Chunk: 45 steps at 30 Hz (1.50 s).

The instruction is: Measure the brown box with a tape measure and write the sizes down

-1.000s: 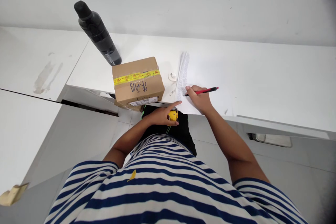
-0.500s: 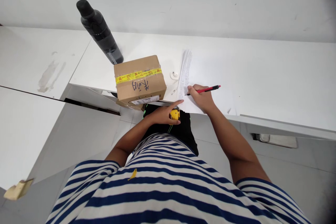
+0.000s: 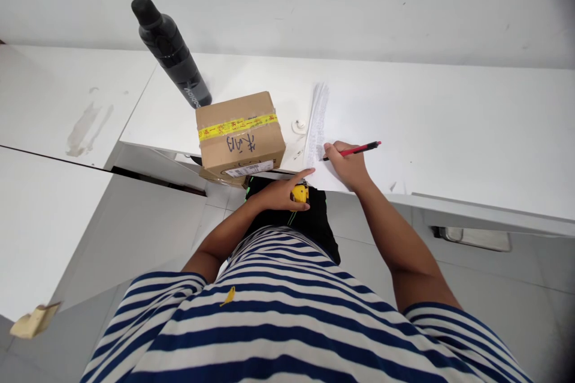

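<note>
The right hand (image 3: pixel 348 167) rests on the white tabletop (image 3: pixel 449 125), its grip closed around a slim red pen (image 3: pixel 357 149) whose point meets a white printed paper sheet (image 3: pixel 317 125). At the tabletop's front edge, the left hand (image 3: pixel 278 194) has its grip shut on a small yellow tape measure (image 3: pixel 300 193), forefinger extended. A brown cardboard box (image 3: pixel 240 137) sits just left of the sheet, with 1 black cylindrical bottle (image 3: pixel 173 54) behind it.

cardboard box (image 3: pixel 240 134) at counter (image 3: pixel 449 119) edge | black bottle (image 3: pixel 173 54) just behind it
</note>
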{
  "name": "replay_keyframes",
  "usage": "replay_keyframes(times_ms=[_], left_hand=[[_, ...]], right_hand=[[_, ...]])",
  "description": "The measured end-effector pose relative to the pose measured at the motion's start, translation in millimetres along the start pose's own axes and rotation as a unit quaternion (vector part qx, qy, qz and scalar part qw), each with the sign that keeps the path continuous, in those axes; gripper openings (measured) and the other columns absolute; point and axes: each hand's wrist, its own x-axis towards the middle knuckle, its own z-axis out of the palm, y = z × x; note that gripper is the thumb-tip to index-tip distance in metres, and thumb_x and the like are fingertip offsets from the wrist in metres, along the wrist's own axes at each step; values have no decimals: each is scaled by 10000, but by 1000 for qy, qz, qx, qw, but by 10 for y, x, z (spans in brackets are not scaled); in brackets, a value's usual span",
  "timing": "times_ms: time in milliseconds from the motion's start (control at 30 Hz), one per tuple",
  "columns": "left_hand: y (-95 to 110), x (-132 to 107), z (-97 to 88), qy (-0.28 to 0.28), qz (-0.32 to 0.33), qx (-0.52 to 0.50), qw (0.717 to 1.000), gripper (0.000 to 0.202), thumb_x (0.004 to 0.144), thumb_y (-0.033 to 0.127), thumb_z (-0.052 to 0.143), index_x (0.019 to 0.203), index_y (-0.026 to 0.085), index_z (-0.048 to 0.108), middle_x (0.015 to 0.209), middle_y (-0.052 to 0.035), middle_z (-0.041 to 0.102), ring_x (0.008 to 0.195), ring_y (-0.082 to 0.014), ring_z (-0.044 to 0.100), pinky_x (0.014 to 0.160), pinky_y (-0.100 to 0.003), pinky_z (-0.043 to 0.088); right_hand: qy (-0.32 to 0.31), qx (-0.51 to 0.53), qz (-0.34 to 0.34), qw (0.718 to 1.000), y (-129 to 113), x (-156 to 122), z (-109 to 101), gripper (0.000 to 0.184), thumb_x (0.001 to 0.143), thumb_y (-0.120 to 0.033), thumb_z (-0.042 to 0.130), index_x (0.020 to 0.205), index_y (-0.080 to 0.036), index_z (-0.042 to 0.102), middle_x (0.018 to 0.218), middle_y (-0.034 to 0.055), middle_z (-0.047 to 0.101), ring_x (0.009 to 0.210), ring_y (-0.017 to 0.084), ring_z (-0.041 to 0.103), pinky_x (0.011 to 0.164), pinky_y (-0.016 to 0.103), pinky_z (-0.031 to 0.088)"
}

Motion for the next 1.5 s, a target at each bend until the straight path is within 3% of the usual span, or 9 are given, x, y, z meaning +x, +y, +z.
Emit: replay_keyframes(times_ms=[100,267,467,567,867,1033,1200,1400,1500], left_hand=[[-4,2,1,-1,1,1,1000,1111,768,609,742,1674,298,179,1393,-128,650,1194,-341,661,997,-416,501],[-5,-5,-1,2,10,-6,1000,1093,773,586,743,1671,314,182,1487,-113,592,1278,-330,625,1049,-403,479],[-23,0,11,4,8,-15,1000,1099,771,577,755,1672,303,189,1439,-112,632,1239,-322,646,1039,-398,483],[-28,5,16,6,8,-19,1000,1103,766,570,763,1672,305,192,1485,-114,607,1270,-328,632,1057,-405,478],[-36,5,9,2,18,-28,999,1100,771,579,757,1673,302,191,1568,-115,538,1375,-334,578,1120,-415,450],[-50,9,6,-3,20,-29,999,1097,773,575,755,1674,295,195,1448,-129,630,1231,-335,657,1029,-417,493],[-37,11,11,0,16,-28,999,1098,771,581,759,1672,295,199,1399,-120,649,1185,-318,663,1005,-395,490],[-48,-30,34,-3,8,-27,1000,1086,780,601,747,1670,321,192,1256,-86,702,1049,-272,686,936,-365,496],[-65,-41,42,-4,11,-25,1000,1100,774,598,758,1670,334,178,1237,-75,696,1026,-248,674,934,-358,489]], right_hand=[[16,-4,-5,1000,3,-2,0,453,900,-476,619,557,-255,422,574,-14,500,634,182,493,653,354,416],[-11,4,-3,1000,32,10,-9,453,876,-508,631,554,-247,450,570,-17,509,632,173,499,630,335,409],[15,12,-18,1000,73,13,6,463,877,-552,649,573,-245,480,558,-29,482,627,170,502,631,326,434],[34,12,-13,999,69,11,11,460,885,-536,640,570,-246,473,557,-30,479,627,168,501,631,323,436],[13,12,-11,1000,57,10,1,459,873,-489,642,542,-242,441,546,-31,480,603,151,463,595,308,395],[41,21,-19,999,71,0,11,430,892,-496,634,580,-243,481,544,-41,441,602,157,457,609,316,422],[27,17,-7,999,75,12,-6,419,883,-463,643,564,-238,492,536,-41,430,594,153,443,599,312,395],[14,17,4,1000,109,-6,6,382,883,-465,626,588,-228,573,560,-24,513,635,172,512,635,323,421],[75,2,10,997,140,-13,37,378,900,-517,604,671,-218,640,646,6,600,704,196,579,699,348,470]])
